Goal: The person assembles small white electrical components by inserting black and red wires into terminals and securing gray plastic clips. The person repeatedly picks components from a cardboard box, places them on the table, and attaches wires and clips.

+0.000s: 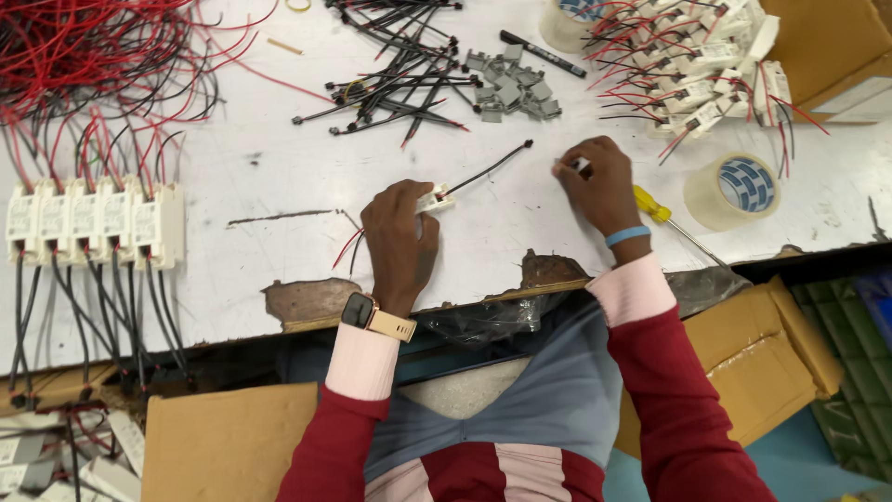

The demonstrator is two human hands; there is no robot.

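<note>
Our left hand (401,237) is clamped on a small white driver box (435,199) resting on the table (520,223); its black wire (491,167) trails toward 2 o'clock. Our right hand (599,186) pinches a small white piece. We judge the box light and rigid, best gripped by its sides; the wire is limp.

From my seat the feed looks bright and even — light falls from overhead onto the white worktable (279,167), which reads a little washed out near the top edge. Shadows are soft and short: a faint one lies under my left hand (401,234), another beside my right hand (602,186). The clear tape roll (732,191) carries a mild sheen, no hard glare. Below the table edge it turns dim, the cardboard (223,437) in shade. Focus is fairly sharp at centre — the red wires (84,56) at the corner soften, and the edges bow slightly.
</note>
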